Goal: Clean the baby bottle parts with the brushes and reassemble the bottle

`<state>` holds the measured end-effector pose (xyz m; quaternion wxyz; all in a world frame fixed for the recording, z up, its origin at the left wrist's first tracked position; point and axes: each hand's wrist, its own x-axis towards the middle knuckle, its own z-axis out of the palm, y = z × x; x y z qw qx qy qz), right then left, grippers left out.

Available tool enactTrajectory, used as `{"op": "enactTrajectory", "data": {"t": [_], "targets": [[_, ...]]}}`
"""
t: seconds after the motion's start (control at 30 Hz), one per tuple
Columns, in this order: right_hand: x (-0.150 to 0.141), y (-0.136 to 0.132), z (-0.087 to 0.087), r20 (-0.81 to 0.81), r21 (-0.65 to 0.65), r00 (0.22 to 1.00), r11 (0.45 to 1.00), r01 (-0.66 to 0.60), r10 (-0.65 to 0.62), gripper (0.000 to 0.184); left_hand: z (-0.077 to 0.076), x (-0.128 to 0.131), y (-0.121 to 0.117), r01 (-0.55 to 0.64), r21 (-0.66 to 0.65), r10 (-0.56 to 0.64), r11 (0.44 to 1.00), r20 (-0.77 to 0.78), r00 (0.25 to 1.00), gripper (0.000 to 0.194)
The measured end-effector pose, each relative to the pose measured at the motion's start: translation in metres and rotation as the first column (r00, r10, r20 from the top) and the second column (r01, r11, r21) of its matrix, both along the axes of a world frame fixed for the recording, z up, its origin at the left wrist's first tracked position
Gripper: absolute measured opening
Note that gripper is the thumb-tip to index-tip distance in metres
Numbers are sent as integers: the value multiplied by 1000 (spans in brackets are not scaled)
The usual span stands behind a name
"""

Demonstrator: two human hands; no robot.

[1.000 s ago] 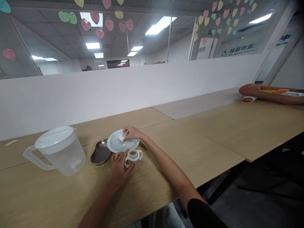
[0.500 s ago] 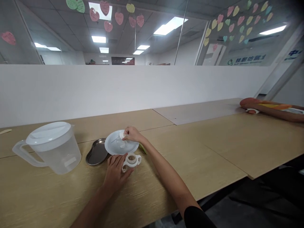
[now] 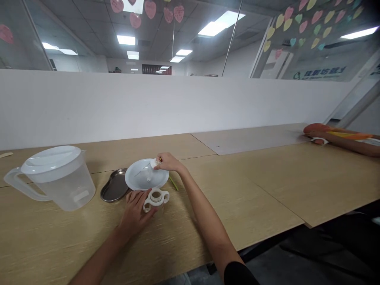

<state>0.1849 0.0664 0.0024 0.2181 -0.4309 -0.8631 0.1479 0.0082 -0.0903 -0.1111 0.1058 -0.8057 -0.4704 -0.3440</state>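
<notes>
My left hand (image 3: 137, 208) is wrapped around the side of a small wide-mouthed bottle (image 3: 162, 198) with a white two-handled collar. The bottle stands upright and uncapped on the table. My right hand (image 3: 167, 161) pinches a small white lid (image 3: 153, 163), tilted over the white bowl (image 3: 129, 180). A thin straw-like piece seems to reach from the lid into the bowl, where a small white round end (image 3: 149, 179) shows. The bowl's contents are hard to make out. Next to its right side lies a thin green strip (image 3: 173, 183).
A lidded translucent pitcher (image 3: 69, 190) stands at the left, beside a metal kidney tray (image 3: 114, 187). A wooden stick (image 3: 6, 154) lies at the far left edge. Another person's arm (image 3: 350, 144) rests on the table at the far right, near an orange-red item (image 3: 316, 128).
The view has shifted slightly, so the table things appear farther left. My right hand has turned the lid a little over the bowl. The left hand keeps its hold on the bottle.
</notes>
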Motion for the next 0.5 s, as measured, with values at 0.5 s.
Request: {"op": "enactTrajectory", "data": {"t": [0.5], "targets": [[5,-9,1,150,35,987,998,-60,54,41,1,-1,-2,-11,-60,12,998,20,1000,54]]}}
